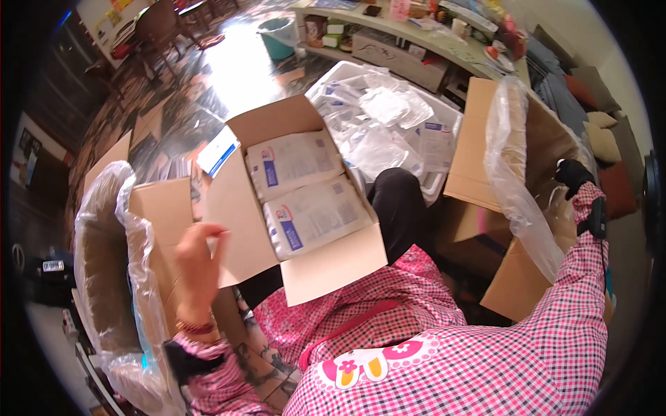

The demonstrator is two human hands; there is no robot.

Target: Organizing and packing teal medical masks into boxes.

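Observation:
On my lap rests an open cardboard box (333,275) with its flaps folded out. Two white packets with blue labels, an upper packet (295,163) and a lower packet (319,215), lie side by side inside. My left hand (198,263), bare and slightly blurred, hovers beside the box's left flap; its fingers are curled in and nothing shows in them. Far to the right, my right hand (574,177) wears a black glove and is closed at the rim of a large carton (472,152) lined with clear plastic. Something small and white shows at its fingertips, too small to name.
A white tub (451,182) heaped with clear and white packets stands beyond my knee. Another plastic-lined carton (163,215) is on my left. A teal bin (277,41) stands by a long low shelf table (388,21) with clutter. Cushions (602,142) line the right side.

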